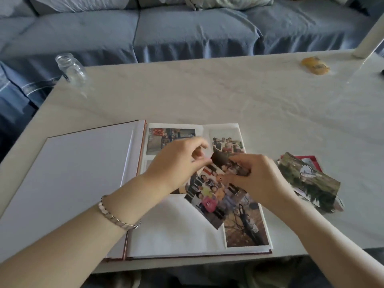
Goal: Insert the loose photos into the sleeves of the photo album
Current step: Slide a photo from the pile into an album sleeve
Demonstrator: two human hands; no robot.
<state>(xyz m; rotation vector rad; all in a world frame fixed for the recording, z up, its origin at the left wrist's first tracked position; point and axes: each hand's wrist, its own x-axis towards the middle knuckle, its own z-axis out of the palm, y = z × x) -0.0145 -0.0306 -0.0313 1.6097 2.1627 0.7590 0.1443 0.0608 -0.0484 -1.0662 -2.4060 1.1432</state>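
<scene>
Fingers (239, 162) of right hand (255, 179) pinch group photo (209, 194) | left hand (176, 163) fingers curled, grasp unclear | both above open album (176, 229)

The album (83, 183) lies open on the table (207, 96) before me, one photo (209, 196) over its right page, the pile of photos (307, 179) just to its right. A jar (71, 67) stands at the far left corner, the sofa (187, 34) behind.

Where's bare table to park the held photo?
Free: wide tabletop beyond the album, between glass jar and yellow object; also the album's blank left page. Crowded: right page under left hand, right hand and group photo; loose photo pile beside it.
</scene>
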